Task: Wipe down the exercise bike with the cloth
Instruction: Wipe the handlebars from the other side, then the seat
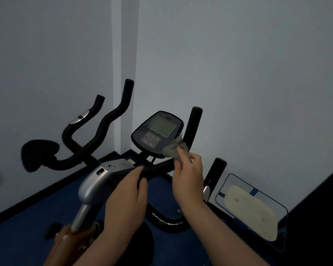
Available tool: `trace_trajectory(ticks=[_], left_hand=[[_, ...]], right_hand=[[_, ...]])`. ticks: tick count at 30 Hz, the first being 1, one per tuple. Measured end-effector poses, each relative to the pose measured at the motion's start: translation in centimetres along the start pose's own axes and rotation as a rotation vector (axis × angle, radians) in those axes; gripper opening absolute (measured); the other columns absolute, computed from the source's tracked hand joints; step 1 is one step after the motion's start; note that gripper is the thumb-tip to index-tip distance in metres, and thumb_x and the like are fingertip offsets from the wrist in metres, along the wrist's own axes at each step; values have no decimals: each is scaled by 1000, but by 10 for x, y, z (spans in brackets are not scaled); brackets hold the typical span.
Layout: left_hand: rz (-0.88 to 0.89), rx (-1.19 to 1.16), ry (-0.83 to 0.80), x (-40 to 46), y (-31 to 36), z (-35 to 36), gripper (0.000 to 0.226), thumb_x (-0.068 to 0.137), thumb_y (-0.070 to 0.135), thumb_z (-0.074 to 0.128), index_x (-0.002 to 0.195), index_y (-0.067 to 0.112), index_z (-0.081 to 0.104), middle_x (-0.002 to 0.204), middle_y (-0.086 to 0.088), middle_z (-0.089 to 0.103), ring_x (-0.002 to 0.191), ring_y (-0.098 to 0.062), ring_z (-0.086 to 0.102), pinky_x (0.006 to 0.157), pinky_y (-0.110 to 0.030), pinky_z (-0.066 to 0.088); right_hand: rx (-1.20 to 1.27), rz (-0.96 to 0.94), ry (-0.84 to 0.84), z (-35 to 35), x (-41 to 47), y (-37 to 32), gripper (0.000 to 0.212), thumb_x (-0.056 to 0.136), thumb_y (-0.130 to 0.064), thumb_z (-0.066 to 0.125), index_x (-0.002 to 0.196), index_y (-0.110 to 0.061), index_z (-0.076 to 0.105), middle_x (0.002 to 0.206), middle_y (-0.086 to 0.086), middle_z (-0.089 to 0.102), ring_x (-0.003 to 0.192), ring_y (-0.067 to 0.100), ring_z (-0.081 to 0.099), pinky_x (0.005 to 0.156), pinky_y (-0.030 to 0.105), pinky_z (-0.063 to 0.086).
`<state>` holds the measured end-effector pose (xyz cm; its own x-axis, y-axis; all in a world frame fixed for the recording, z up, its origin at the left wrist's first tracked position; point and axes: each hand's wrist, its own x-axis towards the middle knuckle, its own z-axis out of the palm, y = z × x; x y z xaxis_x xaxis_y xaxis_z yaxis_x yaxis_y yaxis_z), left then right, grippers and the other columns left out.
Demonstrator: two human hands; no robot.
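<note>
The exercise bike fills the middle of the view, with black handlebars (108, 120) curving up on the left and a dark console (158, 131) with a grey screen in the centre. My right hand (188, 175) pinches a grey cloth (173, 148) against the console's lower right edge, beside an upright black grip (193, 127). My left hand (129, 191) rests on the black crossbar just right of the silver stem cover (102, 179), fingers curled over the bar.
White walls meet in a corner close behind the bike. Blue floor (27, 227) lies below, with a dark skirting along the left wall. A clear box (227, 181) holding pale pads stands at the right. A brown part (65, 240) sits at the bottom left.
</note>
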<state>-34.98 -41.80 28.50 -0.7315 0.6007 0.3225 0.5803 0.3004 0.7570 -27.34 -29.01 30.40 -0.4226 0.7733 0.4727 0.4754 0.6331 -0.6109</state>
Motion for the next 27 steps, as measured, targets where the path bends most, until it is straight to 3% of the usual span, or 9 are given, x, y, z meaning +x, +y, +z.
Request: trace_trajectory(ticks=[4,7,10,12,16,19,23,27], left_hand=[[-85,34,35,-9,-1,-11,37,98,37,40,133,38,50,119,21,58,94,10,51,81,-24,42],[-118,229,71,-27,-4,-13,39,98,40,36,134,32,51,125,13,60,109,-8,58,85,-30,49],[-115,359,92,-48,-7,-9,34,97,32,45,125,23,61,119,8,65,104,-13,63,78,-31,53],[-128,309,178,-56,-12,-7,31,95,29,46,116,20,66,110,7,68,97,-13,65,72,-31,55],[-315,76,292,-60,-23,-2,43,93,47,26,114,36,61,97,23,59,93,-4,59,72,-28,44],[-369,-11,341,-64,-29,2,43,93,50,24,110,38,63,90,28,55,89,-1,57,73,-26,40],[-343,-10,385,-65,-32,6,41,95,47,24,106,40,62,86,28,56,79,10,50,69,-21,39],[-325,13,388,-65,-33,6,40,95,44,22,102,38,61,81,20,57,81,-4,60,69,-30,46]], right_hand=[[55,-179,-177,0,-24,-10,38,96,-22,55,134,-30,53,115,-9,35,96,9,51,80,20,45],[90,-137,-66,-16,0,-2,38,95,-26,58,133,-28,55,113,-13,32,88,5,50,75,18,41],[46,-79,-34,-18,6,-1,38,97,-24,56,134,-21,55,114,-10,32,90,11,53,73,20,42],[18,-146,-115,-3,-15,-11,37,96,-24,55,133,-22,55,114,-9,33,91,10,52,73,19,42],[85,-287,-387,15,-39,-25,35,97,-28,54,132,-26,56,111,-13,33,86,5,51,75,16,43],[79,-299,-335,2,-5,-19,34,95,-28,58,129,-27,60,112,-13,39,84,2,49,68,7,34],[-89,-297,-222,2,5,-23,32,96,-24,54,128,-20,59,120,-2,43,102,13,45,74,20,36],[-14,-433,-499,24,-42,-41,29,96,-23,52,124,-24,59,123,-4,42,109,12,41,86,21,38]])
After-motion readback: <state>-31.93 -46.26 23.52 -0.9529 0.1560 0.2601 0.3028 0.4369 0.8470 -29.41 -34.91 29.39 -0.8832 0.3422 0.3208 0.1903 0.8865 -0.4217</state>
